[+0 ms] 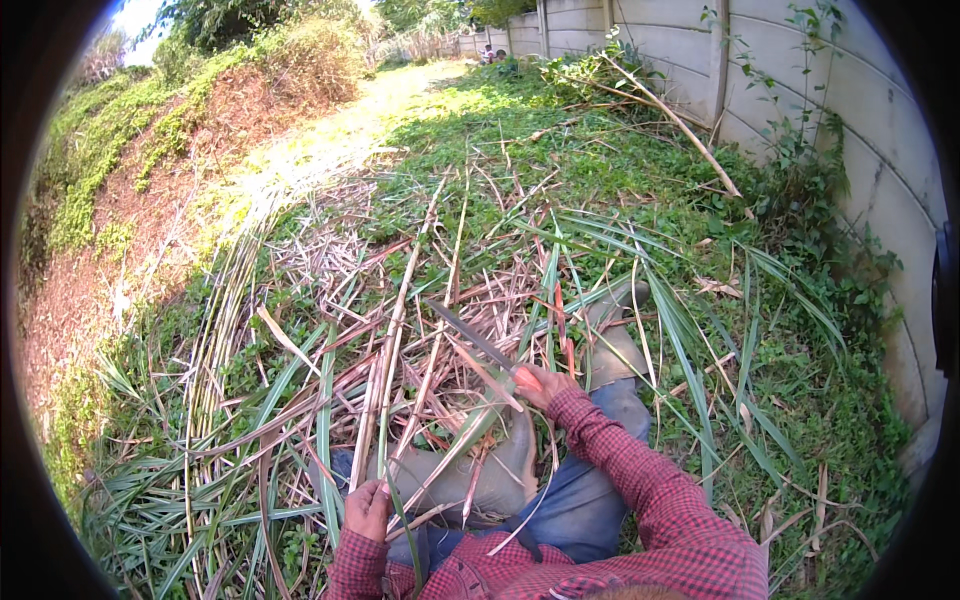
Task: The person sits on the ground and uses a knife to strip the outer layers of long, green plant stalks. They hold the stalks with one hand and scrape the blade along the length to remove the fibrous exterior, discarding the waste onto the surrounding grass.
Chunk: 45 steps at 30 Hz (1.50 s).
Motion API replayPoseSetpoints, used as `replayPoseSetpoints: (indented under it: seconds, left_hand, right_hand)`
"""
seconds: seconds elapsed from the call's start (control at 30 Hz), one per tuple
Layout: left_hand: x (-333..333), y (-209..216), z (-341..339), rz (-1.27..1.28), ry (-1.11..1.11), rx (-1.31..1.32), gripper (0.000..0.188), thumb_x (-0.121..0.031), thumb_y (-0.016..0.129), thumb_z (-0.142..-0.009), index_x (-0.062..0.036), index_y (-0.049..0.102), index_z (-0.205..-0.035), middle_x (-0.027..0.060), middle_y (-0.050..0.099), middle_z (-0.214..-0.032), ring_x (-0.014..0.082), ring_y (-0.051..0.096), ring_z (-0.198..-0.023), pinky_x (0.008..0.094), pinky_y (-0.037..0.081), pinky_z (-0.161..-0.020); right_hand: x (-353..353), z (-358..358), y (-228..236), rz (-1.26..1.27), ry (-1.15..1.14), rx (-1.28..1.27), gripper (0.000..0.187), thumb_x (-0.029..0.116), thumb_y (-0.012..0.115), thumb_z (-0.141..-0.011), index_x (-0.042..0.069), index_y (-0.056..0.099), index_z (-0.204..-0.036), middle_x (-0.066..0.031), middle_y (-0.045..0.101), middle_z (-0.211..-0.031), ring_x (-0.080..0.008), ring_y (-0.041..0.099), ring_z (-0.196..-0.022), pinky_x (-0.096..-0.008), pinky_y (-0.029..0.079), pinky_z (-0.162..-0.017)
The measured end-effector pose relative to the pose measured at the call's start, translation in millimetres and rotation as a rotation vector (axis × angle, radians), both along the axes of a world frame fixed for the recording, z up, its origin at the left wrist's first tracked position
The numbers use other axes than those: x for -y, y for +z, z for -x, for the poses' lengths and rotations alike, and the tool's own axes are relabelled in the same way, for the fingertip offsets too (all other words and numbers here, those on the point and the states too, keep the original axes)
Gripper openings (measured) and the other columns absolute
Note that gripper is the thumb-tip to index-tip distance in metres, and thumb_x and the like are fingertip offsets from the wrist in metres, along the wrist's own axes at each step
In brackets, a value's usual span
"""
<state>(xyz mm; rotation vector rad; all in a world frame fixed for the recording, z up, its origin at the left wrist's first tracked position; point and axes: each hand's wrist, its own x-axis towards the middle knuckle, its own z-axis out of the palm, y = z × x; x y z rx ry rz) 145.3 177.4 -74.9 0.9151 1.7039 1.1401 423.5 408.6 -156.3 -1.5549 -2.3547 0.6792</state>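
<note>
My right hand (541, 386) is closed round the orange handle of a long-bladed knife (472, 337), its blade pointing up and left over the cut stalks. Close to my lap, my left hand (367, 510) is closed on the lower end of a long, thin cane stalk (397, 318), which stretches away from me over the pile. Green and dry leaf strips (472, 430) lie between the two hands, across my boot. Just beyond the knife is a heap of short, brownish-pink peelings (490, 300).
My legs are bent on the ground, in jeans and grey boots (616, 350). Long stripped canes (215, 330) lie in a curved bundle at left. Long green leaves (680, 320) spread at right. A concrete panel wall (770, 70) runs along the right, an earth bank (150, 190) along the left.
</note>
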Motion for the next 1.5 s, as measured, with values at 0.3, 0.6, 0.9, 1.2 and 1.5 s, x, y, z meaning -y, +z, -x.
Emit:
replayPoseSetpoints:
  seconds: [0.3, 0.6, 0.9, 1.2, 1.5]
  left_hand:
    - [-10.4, -26.9, -19.1, -0.061, -0.031, 0.573, 0.033, -0.032, 0.04, -0.092, -0.0007, 0.05, -0.088, -0.0042, 0.034, -0.051, 0.0065, 0.028, -0.035, 0.0206, 0.023, -0.032]
    - [-27.6, -21.8, -29.2, -0.11, 0.104, 0.671, 0.039, -0.04, 0.039, -0.092, -0.0031, 0.049, -0.085, -0.0023, 0.036, -0.049, 0.0071, 0.029, -0.035, 0.0214, 0.023, -0.033]
    - [-28.8, -23.2, -38.1, -0.071, 0.048, 0.636, 0.039, -0.041, 0.035, -0.094, -0.0052, 0.047, -0.084, -0.0046, 0.031, -0.047, 0.0071, 0.028, -0.034, 0.0224, 0.023, -0.034]
    - [-11.7, -30.5, -37.8, -0.133, -0.03, 0.843, 0.033, -0.036, 0.032, -0.096, -0.0048, 0.043, -0.093, -0.0064, 0.026, -0.046, 0.0057, 0.024, -0.03, 0.0209, 0.021, -0.031]
    - [11.2, -39.0, -27.5, -0.168, 0.075, 1.149, 0.025, -0.031, 0.033, -0.097, -0.0074, 0.041, -0.09, -0.006, 0.029, -0.045, 0.0063, 0.026, -0.03, 0.0199, 0.022, -0.032]
  right_hand:
    - [70.8, -3.3, 33.3, -0.162, 0.311, -0.339, 0.058, 0.049, 0.06, -0.077, 0.022, 0.045, -0.127, -0.0102, 0.063, -0.073, -0.0302, 0.062, -0.061, -0.0377, 0.052, -0.059]
    - [105.9, -1.4, 70.2, -0.288, 0.501, -0.251, 0.062, 0.034, 0.064, -0.077, 0.021, 0.039, -0.132, -0.0086, 0.059, -0.078, -0.0266, 0.06, -0.064, -0.0351, 0.051, -0.058]
    - [93.8, -1.1, 71.9, -0.293, 0.509, -0.143, 0.059, 0.033, 0.066, -0.076, 0.017, 0.044, -0.127, -0.0079, 0.058, -0.073, -0.0253, 0.06, -0.064, -0.0336, 0.05, -0.058]
    - [31.5, 5.8, 46.1, -0.21, 0.215, 0.069, 0.058, 0.047, 0.059, -0.078, 0.02, 0.043, -0.126, -0.0113, 0.064, -0.093, -0.03, 0.063, -0.077, -0.0397, 0.051, -0.066]
    - [-48.1, 40.7, 24.5, -0.165, 0.108, 0.281, 0.057, 0.056, 0.049, -0.081, 0.024, 0.041, -0.127, -0.0192, 0.063, -0.091, -0.0361, 0.062, -0.084, -0.045, 0.05, -0.071]
